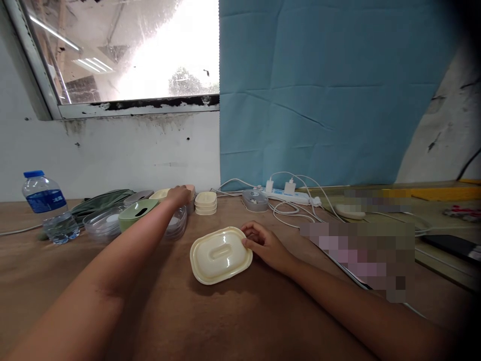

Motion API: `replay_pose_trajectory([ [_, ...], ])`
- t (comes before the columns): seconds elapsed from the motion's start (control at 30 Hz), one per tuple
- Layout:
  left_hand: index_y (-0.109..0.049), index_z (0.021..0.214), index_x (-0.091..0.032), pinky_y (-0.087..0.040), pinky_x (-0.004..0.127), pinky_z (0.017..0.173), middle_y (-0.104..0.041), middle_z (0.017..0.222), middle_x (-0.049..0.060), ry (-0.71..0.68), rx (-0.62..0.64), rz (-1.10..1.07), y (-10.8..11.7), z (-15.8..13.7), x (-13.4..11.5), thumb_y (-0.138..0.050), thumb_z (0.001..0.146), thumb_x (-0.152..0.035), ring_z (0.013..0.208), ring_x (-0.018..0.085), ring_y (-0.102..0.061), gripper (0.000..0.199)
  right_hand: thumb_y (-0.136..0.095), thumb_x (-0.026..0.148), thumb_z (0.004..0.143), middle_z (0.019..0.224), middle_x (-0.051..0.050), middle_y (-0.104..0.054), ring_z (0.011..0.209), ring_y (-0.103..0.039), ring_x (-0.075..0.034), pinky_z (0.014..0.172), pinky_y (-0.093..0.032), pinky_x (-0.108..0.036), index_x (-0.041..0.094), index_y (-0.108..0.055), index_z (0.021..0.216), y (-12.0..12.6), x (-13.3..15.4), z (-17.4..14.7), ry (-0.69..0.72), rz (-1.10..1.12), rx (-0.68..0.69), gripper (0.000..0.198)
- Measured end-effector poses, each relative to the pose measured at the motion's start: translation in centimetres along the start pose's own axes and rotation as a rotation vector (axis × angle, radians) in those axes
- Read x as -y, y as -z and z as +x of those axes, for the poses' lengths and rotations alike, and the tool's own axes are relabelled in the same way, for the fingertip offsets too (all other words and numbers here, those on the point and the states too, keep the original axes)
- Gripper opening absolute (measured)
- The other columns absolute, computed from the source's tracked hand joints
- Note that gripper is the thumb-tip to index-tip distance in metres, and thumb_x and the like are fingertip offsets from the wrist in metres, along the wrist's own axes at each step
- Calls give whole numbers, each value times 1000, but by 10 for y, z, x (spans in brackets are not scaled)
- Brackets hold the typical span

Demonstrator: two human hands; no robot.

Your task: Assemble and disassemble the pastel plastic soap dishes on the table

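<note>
My right hand (265, 246) pinches the right end of a cream oval lid (216, 259) between thumb and fingers. The lid is glossy, with a raised oblong in its middle, and is tilted above the brown table. My left hand (179, 194) reaches far forward among the containers at the back, fingers curled downward beside a pinkish container (191, 190); what is under the fingers is hidden. A cream container (161, 194) is just left of this hand. Below my left wrist are clear plastic containers (176, 224), and a green container (135, 213) stands left of my forearm.
A water bottle (48, 208) stands at the left by a dark green pouch (101, 203). Small cream lidded boxes (206, 202) are stacked near the wall. Behind lie a grey box (255, 200) and a power strip (289, 194) with white cables. A black phone-like object (454, 248) lies right.
</note>
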State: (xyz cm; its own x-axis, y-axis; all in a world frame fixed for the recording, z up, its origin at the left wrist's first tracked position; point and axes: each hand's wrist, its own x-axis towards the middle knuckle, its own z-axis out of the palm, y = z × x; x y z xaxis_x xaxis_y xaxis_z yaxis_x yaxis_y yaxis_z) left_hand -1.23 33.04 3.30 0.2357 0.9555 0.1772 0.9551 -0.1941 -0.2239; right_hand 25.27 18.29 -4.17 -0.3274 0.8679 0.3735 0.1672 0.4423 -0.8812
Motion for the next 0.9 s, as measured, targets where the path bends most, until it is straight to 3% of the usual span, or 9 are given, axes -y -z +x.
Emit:
replay_pose_trajectory([
  [0.27,-64,101,-26,-42,32,78,-54,120,8,10,-6,-27,-4,2,5,-52,74,-31,107,28,-48,30,-60,37,73,75,0,-56,64,-52,-12,53,-39,-22,20,-52,87,0,5,-1,-18,0,-9,24],
  [0.43,-58,111,-31,-39,30,81,-53,123,5,29,-2,-40,-6,4,6,-53,72,-32,108,26,-47,39,-59,38,74,74,0,-56,62,-51,-12,51,-38,-22,20,-52,87,0,4,-1,-20,-3,-2,24],
  [0.63,-59,110,-24,-32,36,88,-58,115,9,40,-38,-56,3,2,2,-52,74,-32,105,28,-49,38,-60,36,74,74,1,-55,63,-50,-11,52,-38,-21,19,-52,87,0,2,-1,-10,37,12,23],
  [0.77,-54,116,-23,-28,38,91,-57,115,9,12,-153,-82,28,-15,-9,-45,78,-31,105,26,-48,40,-63,38,71,76,2,-55,54,-47,-8,42,-35,-18,20,-51,88,1,0,-1,-77,133,-4,27],
  [0.9,-57,107,-23,-27,34,91,-59,108,4,-176,-434,-243,46,-74,-27,-41,82,-30,102,21,-50,31,-67,40,66,73,3,-54,42,-38,-4,33,-26,-16,20,-51,89,4,-3,2,-204,298,-69,35],
])
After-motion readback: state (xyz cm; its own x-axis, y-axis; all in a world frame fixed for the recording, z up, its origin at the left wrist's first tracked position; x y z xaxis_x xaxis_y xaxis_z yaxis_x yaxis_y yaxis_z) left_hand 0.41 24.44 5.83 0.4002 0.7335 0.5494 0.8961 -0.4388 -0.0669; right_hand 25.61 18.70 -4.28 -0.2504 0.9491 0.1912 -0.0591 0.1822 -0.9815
